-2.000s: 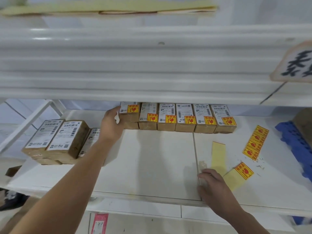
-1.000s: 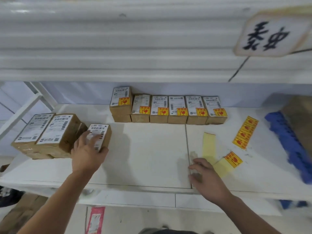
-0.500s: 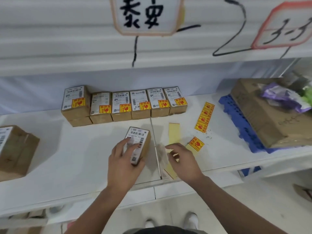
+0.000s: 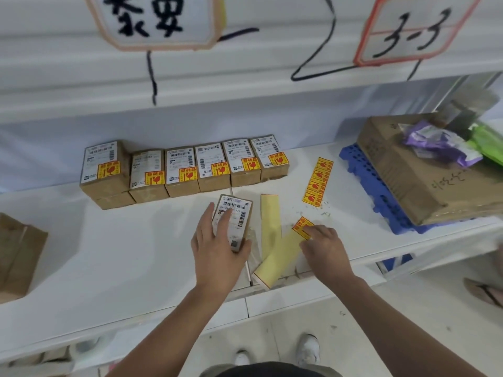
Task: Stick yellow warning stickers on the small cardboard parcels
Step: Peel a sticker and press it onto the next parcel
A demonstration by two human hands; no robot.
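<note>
A small cardboard parcel [image 4: 234,219] with a white shipping label lies on the white shelf [image 4: 122,254] near its front. My left hand [image 4: 217,254] holds it, fingers laid over the label and thumb round its near right corner. Just to the right, a pale yellow backing strip [image 4: 280,254] carries one yellow warning sticker [image 4: 301,226] at its far end. My right hand [image 4: 325,250] has its curled fingertips pinching that sticker's near edge. Several stickered parcels [image 4: 182,172] stand in a row at the back.
A strip of several yellow stickers [image 4: 318,183] and a bare backing strip [image 4: 270,219] lie right of the parcel. A blue pallet [image 4: 364,178] bearing a large cardboard box [image 4: 424,180] fills the right end. Brown boxes [image 4: 16,257] stand far left. An upper shelf [image 4: 245,85] overhangs.
My left hand left the back row, picked a parcel from the left stack and brought it to the middle front. My right hand shifted from the backing strip onto the single sticker.
</note>
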